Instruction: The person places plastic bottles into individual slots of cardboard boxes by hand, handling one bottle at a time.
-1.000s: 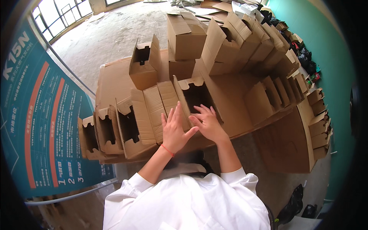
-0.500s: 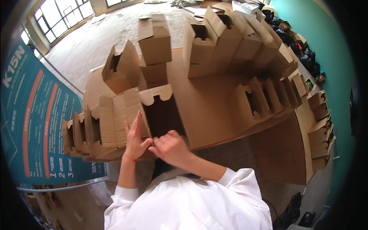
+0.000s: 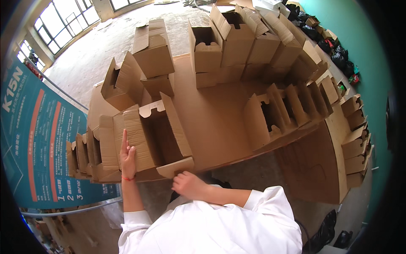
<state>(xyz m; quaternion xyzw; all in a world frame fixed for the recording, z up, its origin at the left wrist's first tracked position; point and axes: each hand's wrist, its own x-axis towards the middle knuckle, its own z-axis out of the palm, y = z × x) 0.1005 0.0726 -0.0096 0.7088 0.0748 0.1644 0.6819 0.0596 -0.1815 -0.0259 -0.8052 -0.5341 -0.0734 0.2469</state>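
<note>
In front of me on the table's near left part is a brown cardboard box (image 3: 165, 142) with its top gaping and dark inside. The box's near flap (image 3: 174, 167) is folded out toward me, and a tall flap rises on its right side. My left hand (image 3: 128, 161) is open, fingers straight and pointing up, against the ridged cardboard at the box's left side. At the near flap's lower edge is my right hand (image 3: 188, 185), fingers curled in and slightly blurred. Whatever is under those fingers is hidden.
More open boxes (image 3: 158, 53) stand at the back left, with a row (image 3: 230, 46) at the back right and another (image 3: 292, 108) at the right. Narrow boxes (image 3: 80, 156) line the left end. A blue-green banner (image 3: 42, 144) stands left; black bags (image 3: 338, 59) lie by the green wall.
The box's near flap now leans out toward me and its right flap stands visible. My left hand moved left; my right hand moved slightly down and right, toward me. The view shifted slightly.
</note>
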